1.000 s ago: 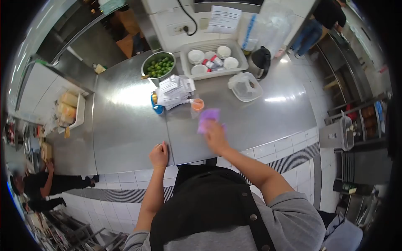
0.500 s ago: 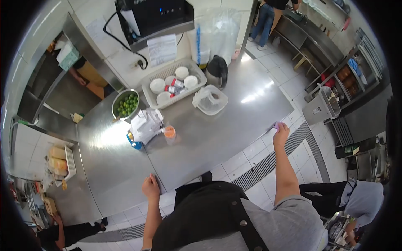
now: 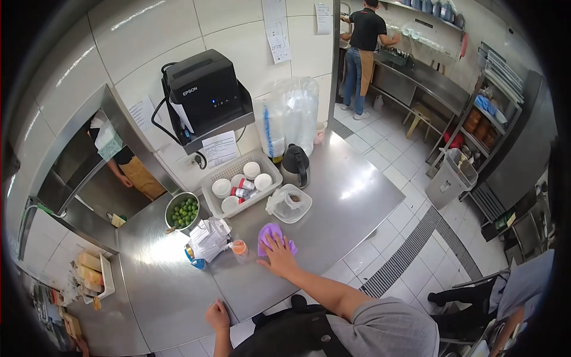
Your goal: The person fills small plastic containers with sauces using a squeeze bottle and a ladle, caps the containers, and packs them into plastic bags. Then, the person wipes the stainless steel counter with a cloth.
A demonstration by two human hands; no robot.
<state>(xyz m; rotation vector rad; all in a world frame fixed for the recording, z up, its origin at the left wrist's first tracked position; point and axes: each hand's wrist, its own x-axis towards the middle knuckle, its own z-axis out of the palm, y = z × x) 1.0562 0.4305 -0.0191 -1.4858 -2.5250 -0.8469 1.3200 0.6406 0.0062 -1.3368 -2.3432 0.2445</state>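
Observation:
My right hand (image 3: 278, 254) lies with its fingers spread on a purple cloth (image 3: 269, 232), pressing it flat on the steel table (image 3: 333, 220). Just left of the cloth stands a clear cup with an orange top (image 3: 239, 247). My left hand (image 3: 218, 315) rests closed at the table's front edge, with nothing to be seen in it. Beyond the right hand is a clear plastic container (image 3: 295, 211) with a crumpled bag over its side. White papers (image 3: 208, 239) lie in a heap left of the cup, beside a blue item (image 3: 194, 257).
A metal bowl of green limes (image 3: 182, 212), a basket (image 3: 208, 193) of white bowls and a dark jug (image 3: 295, 166) stand along the wall. Above is a black printer (image 3: 205, 95). One person (image 3: 363, 53) stands at the far counter; others are partly visible at the sides.
My right hand has come back from the table's right end with the cloth, its fingers now spread on it. The view has tilted up, showing more wall and printer.

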